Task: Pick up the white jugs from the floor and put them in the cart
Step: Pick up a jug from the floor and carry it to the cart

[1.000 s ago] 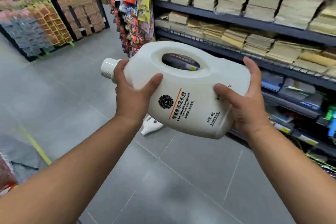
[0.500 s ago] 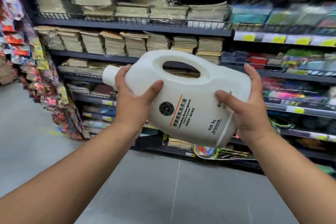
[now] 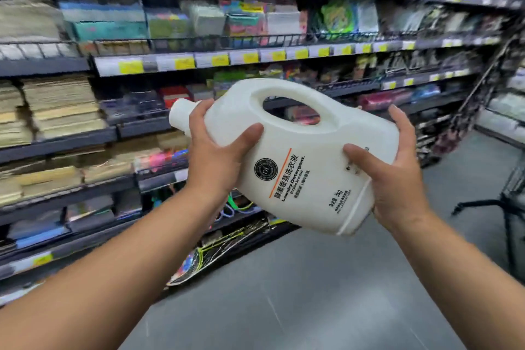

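Before the shelves, two hands grip one white jug; left hand, right hand.

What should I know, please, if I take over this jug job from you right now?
Left hand grips the white plastic detergent jug near its capped neck; right hand holds its base.
The jug is in the air, tilted, cap pointing left.
Done: this jug is off the floor.
To do: set it in the dark wire cart at the right edge. No other jugs in view.
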Motion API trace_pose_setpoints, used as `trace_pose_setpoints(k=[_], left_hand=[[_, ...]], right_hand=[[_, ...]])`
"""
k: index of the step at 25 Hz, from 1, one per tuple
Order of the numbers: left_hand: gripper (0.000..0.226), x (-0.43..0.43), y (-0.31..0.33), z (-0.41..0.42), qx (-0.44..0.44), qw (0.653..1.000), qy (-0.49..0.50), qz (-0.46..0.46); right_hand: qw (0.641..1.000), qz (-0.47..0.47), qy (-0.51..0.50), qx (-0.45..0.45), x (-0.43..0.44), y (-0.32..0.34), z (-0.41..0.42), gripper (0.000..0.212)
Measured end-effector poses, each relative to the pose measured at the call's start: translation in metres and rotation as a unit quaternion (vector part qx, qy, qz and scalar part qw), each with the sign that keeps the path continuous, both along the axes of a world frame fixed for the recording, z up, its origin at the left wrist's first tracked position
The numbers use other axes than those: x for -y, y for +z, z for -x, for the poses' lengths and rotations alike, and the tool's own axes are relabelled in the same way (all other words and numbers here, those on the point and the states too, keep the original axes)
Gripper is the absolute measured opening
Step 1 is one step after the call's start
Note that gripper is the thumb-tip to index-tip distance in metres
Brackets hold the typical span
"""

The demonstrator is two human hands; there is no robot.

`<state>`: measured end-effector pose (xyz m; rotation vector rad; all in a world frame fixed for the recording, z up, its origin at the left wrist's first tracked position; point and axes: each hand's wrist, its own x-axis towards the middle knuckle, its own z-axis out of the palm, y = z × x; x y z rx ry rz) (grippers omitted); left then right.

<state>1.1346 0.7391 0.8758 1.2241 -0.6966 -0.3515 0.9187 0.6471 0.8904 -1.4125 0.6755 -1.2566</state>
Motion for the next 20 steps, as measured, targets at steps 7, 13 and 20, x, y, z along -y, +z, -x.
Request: trace_pose_setpoints(k=[7, 13, 20], left_hand=[[0.075, 0.206, 0.009, 0.065, 0.013, 0.977, -0.212, 0.008], [0.077, 0.358, 0.005, 0.177, 0.02, 0.943, -0.332, 0.009], [0.077, 0.504, -0.001, 0.327, 0.002, 0.923, -0.386, -0.006]], right_hand=[[0.978, -0.006, -0.208, 0.009, 0.117, 0.003, 0.082, 0.089], [0.946, -0.013, -0.324, 0.016, 0.211, -0.002, 0.188, 0.093], [0.926, -0.011, -0.378, 0.01, 0.332, 0.001, 0.329, 0.088]])
